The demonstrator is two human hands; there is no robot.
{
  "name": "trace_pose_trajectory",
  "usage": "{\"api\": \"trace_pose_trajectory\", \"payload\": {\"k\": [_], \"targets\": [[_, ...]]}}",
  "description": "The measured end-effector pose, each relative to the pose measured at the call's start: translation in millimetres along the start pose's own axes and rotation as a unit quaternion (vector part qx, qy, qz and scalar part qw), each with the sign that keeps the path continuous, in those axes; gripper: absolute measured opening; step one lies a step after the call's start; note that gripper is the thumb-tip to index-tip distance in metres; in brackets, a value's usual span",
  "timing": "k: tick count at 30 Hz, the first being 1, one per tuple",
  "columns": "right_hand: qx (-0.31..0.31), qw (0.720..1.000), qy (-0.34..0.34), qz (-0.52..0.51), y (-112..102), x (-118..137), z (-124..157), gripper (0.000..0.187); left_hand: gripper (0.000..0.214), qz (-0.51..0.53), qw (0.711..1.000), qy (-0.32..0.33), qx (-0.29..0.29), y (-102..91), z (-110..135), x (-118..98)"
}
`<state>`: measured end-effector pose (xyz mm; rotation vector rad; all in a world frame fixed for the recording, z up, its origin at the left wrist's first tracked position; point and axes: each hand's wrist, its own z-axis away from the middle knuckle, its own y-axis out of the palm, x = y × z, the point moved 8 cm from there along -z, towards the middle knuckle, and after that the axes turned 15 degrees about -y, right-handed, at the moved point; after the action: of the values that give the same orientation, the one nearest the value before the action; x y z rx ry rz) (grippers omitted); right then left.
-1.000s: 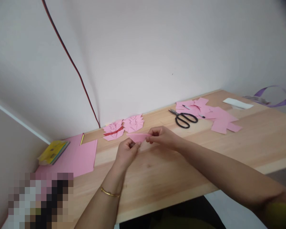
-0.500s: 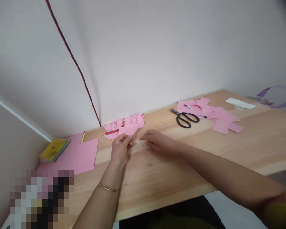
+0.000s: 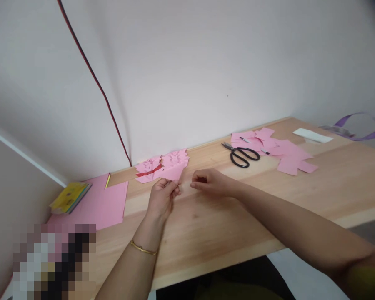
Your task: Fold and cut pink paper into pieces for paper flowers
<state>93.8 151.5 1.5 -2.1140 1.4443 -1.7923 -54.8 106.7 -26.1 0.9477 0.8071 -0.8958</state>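
Currently, I have the folded pink paper (image 3: 175,170) pinched by its lower edge in my left hand (image 3: 163,196), thumb against curled fingers, in front of the pleated pink pieces (image 3: 147,165). Its long axis runs sideways, climbing to the right, where its tip points up. Just beside it, my right hand (image 3: 213,183) curls loosely, off the paper; I can't tell whether its fingertips meet.

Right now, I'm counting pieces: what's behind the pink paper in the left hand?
Behind the held paper, a jagged pink piece shows above it; whatever that paper covers is hidden.
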Motion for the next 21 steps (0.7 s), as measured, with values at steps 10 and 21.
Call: {"api": "trace_pose_trajectory", "payload": {"k": [10,21], "targets": [[-0.085,0.990,-0.028,-0.112,8.1,4.1,-3.8,0.022,0.022,-0.082,0.996,-0.003,0.026,9.5,1.3,6.5],[-0.095,0.985,0.028,-0.143,14.0,-6.3,-0.2,0.020,0.027,-0.266,0.962,0.061,0.015,13.8,5.2,6.0]]}}
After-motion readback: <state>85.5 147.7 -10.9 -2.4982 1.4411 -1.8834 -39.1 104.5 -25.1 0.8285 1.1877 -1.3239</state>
